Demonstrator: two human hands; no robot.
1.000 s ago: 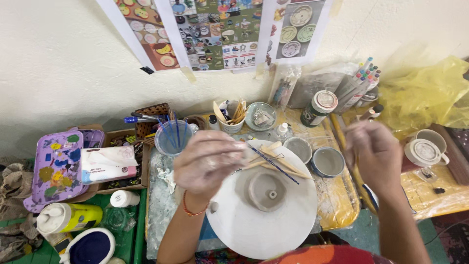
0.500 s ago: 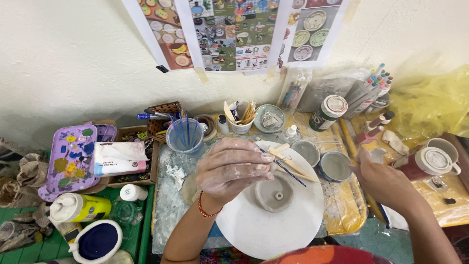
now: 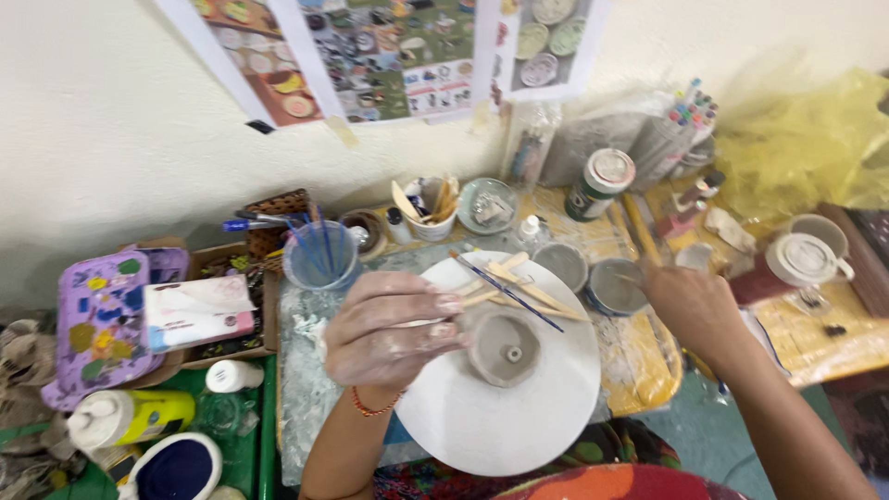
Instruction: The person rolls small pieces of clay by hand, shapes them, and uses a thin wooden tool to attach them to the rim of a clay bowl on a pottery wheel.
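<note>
Clay piece [image 3: 505, 348]: one, grey, round w/ centre hole, sitting on white disc [image 3: 519, 417]. I'm curling left hand [image 3: 394, 329] fingers against it; right hand [image 3: 690, 306] reaching twd two grey bowls [image 3: 616, 287], grip can't tell.

A clay cup [image 3: 505, 348] sits on a disc [image 3: 482, 417]; sticks [image 3: 519, 289] lie behind it, two bowls [image 3: 593, 278] right, a palette [image 3: 93, 324] far left.

Clay-smeared left hand [image 3: 394, 329] resting fingertips against small grey clay bowl [image 3: 505, 347] on white round board [image 3: 500, 417], wooden tools [image 3: 514, 282] lying across board's far edge, right hand [image 3: 690, 310] reaching beside grey slip cup [image 3: 616, 285], cluttered bench [image 3: 639, 361]
</note>
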